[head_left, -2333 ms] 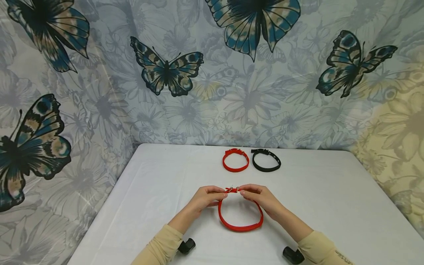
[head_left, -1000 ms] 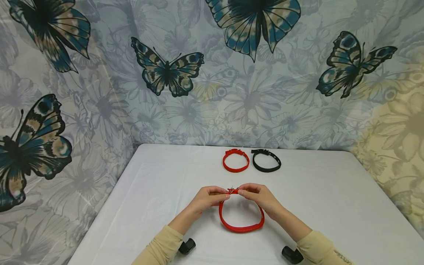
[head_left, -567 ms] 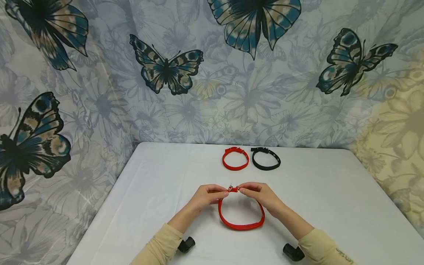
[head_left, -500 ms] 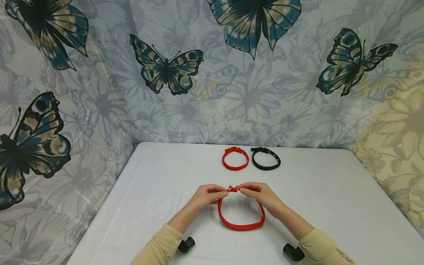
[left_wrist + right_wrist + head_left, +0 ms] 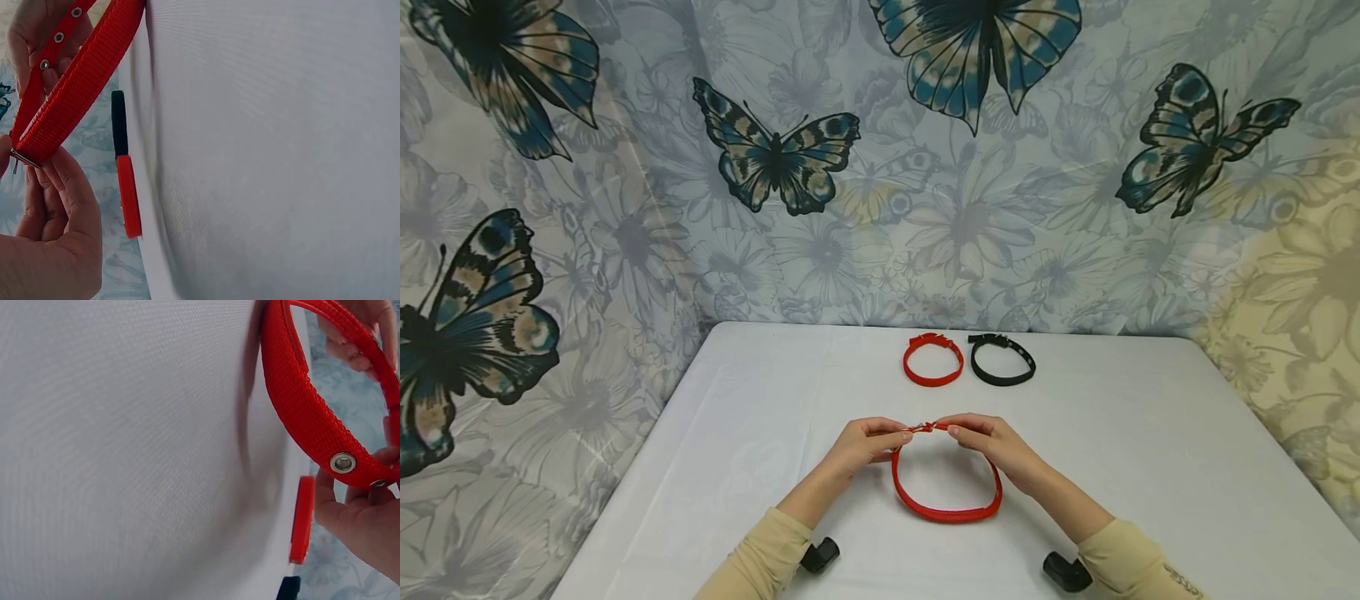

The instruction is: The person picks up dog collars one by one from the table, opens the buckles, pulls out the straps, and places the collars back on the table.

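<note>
Your left hand (image 5: 871,443) and right hand (image 5: 1000,446) pinch a red collar (image 5: 947,517) near its buckle (image 5: 25,158); beyond them lie a second red collar (image 5: 932,382) and a black collar (image 5: 1002,381).

The held strap (image 5: 947,516) is bright red, its ribbed weave broken by silvery eyelets (image 5: 342,463). A second, plain red strap (image 5: 933,382) sits beside a black strap (image 5: 1003,381) flecked with pale dots. The worktop (image 5: 700,475) is white. The person's left sleeve (image 5: 756,554) is pale beige; the matching right sleeve (image 5: 1131,558) bears dark lettering. Behind, the grey-blue backdrop (image 5: 865,292) carries a grey floral print, turning yellow at far right, with butterflies (image 5: 777,162) in teal, black and tan.
</note>
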The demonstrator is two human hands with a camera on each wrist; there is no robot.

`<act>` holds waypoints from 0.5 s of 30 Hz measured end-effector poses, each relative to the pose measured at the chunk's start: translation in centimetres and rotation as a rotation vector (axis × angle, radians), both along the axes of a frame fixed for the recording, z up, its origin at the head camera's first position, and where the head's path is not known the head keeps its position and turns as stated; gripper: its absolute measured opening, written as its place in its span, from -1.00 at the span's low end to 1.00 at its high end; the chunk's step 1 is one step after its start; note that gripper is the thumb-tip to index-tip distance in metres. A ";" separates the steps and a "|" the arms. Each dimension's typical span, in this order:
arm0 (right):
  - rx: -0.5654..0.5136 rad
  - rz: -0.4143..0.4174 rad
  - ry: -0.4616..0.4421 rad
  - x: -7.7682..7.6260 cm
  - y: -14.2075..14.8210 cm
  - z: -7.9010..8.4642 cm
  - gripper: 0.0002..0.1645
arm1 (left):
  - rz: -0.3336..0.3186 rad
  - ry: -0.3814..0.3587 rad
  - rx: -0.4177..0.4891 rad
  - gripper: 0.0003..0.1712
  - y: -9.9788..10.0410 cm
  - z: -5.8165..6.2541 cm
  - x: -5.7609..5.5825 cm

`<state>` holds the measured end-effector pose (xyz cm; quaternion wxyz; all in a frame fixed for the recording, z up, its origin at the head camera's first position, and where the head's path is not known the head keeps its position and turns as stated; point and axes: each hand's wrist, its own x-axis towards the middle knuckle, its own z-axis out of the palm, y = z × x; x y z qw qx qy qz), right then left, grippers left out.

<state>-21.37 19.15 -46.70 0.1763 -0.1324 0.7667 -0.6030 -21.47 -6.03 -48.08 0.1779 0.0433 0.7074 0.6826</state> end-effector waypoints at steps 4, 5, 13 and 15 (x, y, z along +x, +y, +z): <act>-0.022 0.013 -0.008 0.0 0.0 0.0 -0.54 | -0.001 0.005 0.007 -0.70 0.0 0.2 0.1; -0.026 0.015 -0.008 -0.1 0.0 0.0 -0.54 | 0.000 0.003 0.010 -0.69 0.0 0.2 0.1; 0.019 -0.050 0.002 0.1 -0.2 0.2 -0.55 | -0.011 0.009 0.023 -0.67 -0.1 0.4 0.1; 0.045 -0.082 -0.002 0.1 -0.4 0.3 -0.57 | -0.016 0.015 0.016 -0.68 0.0 0.4 0.1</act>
